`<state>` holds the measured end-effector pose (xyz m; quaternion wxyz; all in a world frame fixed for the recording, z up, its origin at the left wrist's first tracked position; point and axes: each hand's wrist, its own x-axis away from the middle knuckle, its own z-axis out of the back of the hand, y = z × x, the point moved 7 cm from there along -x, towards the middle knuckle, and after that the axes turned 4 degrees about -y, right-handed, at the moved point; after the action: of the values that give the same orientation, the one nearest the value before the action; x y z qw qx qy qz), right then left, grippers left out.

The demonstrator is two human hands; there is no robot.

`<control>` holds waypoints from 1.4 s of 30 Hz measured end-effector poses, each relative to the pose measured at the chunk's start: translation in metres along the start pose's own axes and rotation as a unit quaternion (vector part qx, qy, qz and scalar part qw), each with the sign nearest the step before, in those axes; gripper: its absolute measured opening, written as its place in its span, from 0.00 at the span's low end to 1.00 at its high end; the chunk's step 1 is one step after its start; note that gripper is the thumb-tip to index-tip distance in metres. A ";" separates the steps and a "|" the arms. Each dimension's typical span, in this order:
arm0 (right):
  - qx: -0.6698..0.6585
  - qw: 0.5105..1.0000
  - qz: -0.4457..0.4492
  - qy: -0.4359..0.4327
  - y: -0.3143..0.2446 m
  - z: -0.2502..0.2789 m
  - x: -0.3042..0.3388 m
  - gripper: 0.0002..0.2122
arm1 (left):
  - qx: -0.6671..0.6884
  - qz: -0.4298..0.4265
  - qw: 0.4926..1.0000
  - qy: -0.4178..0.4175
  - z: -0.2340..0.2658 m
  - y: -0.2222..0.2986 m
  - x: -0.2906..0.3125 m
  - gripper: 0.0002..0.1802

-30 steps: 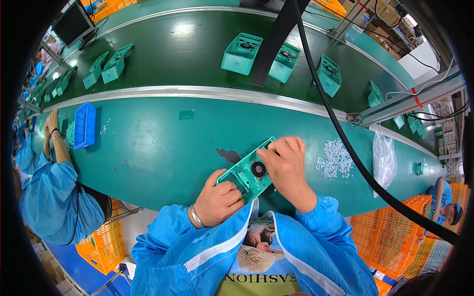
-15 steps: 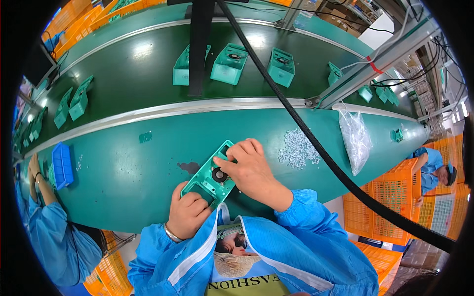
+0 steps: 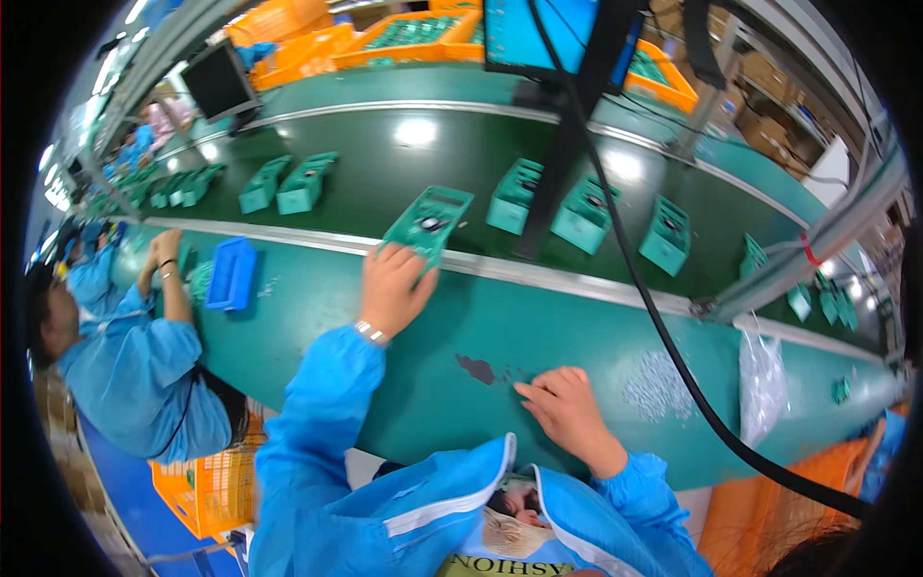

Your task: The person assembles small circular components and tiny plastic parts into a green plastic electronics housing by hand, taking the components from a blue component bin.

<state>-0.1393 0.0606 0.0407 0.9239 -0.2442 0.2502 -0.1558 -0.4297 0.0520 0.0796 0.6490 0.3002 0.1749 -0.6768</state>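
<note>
Setting: green factory worktop (image 3: 317, 317) running beside a darker green conveyor belt (image 3: 404, 163), the two parted by a pale metal rail (image 3: 577, 281).
Far left: a co-worker in a blue coat (image 3: 135, 375) leans over the worktop with forearms raised, just beside a small blue tray (image 3: 231, 274).
Belt, left part: a row of teal plastic housings (image 3: 288, 188) stands on the belt, trailing off toward the far left edge.
Left hand: the left hand (image 3: 392, 288) reaches forward over the rail, fingers clamped on the near edge of a teal housing (image 3: 428, 223); a metal bracelet shows at the wrist.
Held housing: it is tilted, its far end over the belt, its near end at the rail; a dark round part sits on its upper face.
Centre: a dark worn patch (image 3: 476, 368) marks the worktop between the two hands.
Right hand: the right hand (image 3: 562, 409) rests low on the worktop near the person's chest, fingers loosely curled and touching the surface, holding nothing that can be seen. The hands are well apart.
Right of it: a scatter of small pale screws (image 3: 659, 385) lies on the worktop, with a clear plastic bag (image 3: 764, 385) further right.
Overhead: a thick black cable (image 3: 663, 332) crosses above the worktop, and more teal housings (image 3: 586, 213) stand on the belt behind it.
</note>
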 end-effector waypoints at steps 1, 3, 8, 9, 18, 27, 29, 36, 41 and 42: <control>0.006 1.000 0.006 0.003 0.001 0.000 0.001 0.15 | -0.017 0.002 1.000 0.013 -0.015 -0.007 -0.017 0.10; -0.002 1.000 0.007 -0.002 0.007 -0.001 0.003 0.15 | -0.013 0.016 0.999 0.035 -0.044 -0.017 -0.045 0.11; -0.001 1.000 -0.004 -0.008 0.005 -0.003 -0.002 0.14 | 0.004 0.023 0.999 0.022 -0.098 -0.029 -0.074 0.11; -0.001 1.000 -0.009 -0.011 0.005 -0.003 -0.003 0.14 | 0.000 0.010 1.000 0.017 -0.100 -0.029 -0.076 0.12; -0.004 1.000 -0.010 -0.006 0.002 -0.004 -0.004 0.13 | -0.301 0.246 0.921 0.028 -0.017 -0.194 -0.054 0.37; -0.007 0.999 0.017 0.039 0.002 -0.004 -0.009 0.11 | -0.277 0.218 0.935 0.023 0.046 -0.325 0.040 0.16; -0.021 0.999 0.035 0.032 0.004 -0.008 -0.009 0.13 | -0.223 0.229 0.947 0.027 0.031 -0.313 0.044 0.17; -0.032 0.999 -0.015 0.020 0.012 -0.003 0.005 0.14 | 0.041 0.108 0.993 0.022 0.029 -0.074 0.056 0.14; 0.037 0.990 -0.053 0.123 0.024 0.059 0.017 0.08 | 0.079 -0.007 0.990 -0.120 0.048 0.060 0.100 0.13; 0.066 0.984 -0.092 0.140 0.039 0.073 0.025 0.06 | 0.079 -0.005 0.990 -0.119 0.049 0.072 0.104 0.13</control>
<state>-0.0733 0.1104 0.0651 0.8752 -0.1808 0.3430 -0.2894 -0.3651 -0.0663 0.0619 0.6360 0.2670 0.0434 -0.7228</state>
